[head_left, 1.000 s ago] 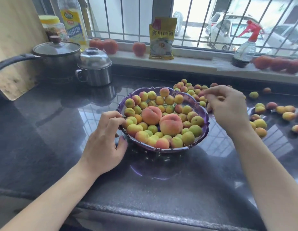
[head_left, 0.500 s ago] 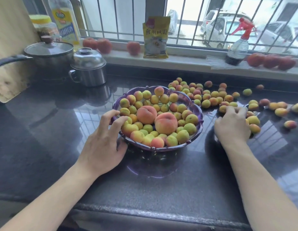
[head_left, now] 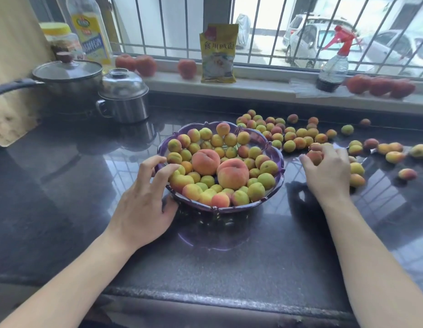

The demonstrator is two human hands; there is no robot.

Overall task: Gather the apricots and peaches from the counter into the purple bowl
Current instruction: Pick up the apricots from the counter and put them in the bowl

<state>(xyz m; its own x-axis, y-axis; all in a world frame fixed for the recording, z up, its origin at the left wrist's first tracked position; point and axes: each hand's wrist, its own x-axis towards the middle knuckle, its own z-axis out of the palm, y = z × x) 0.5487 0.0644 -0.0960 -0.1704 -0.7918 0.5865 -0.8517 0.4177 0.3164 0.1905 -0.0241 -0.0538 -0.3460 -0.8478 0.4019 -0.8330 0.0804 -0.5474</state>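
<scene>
Near the middle of the dark counter [head_left: 229,268], toward the back edge: purple bowl [head_left: 280,166], heaped with apricots [head_left: 229,139] and two larger peaches [head_left: 205,161] sitting on top of the heap. Left hand [head_left: 144,204] at the bowl's left rim, same place as half a second ago, fingers [head_left: 166,170] curled over the rim and touching the nearest fruit, thumb down against the bowl's outer wall, so closed on the rim rather than spread. Right hand [head_left: 329,171] down on the counter just right of the bowl, among the loose apricots [head_left: 300,136] scattered toward the back right edge; a second ago raised above the bowl's far right rim, half a second ago already lowered to this patch. Fingers now bent and narrow around a reddish apricot [head_left: 314,157] under the fingertips, with a second fruit seemingly tucked beneath the palm, though cannot tell for certain. More loose fruit still lying right of the hand, out to the counter's right edge. At the back left corner: lidded saucepan [head_left: 68,74], steel pot [head_left: 123,95] just beside it, bottle [head_left: 91,31] and jar behind. On the sill past the back edge: yellow packet [head_left: 218,53], red-topped spray bottle [head_left: 333,65], several tomatoes [head_left: 381,86]
</scene>
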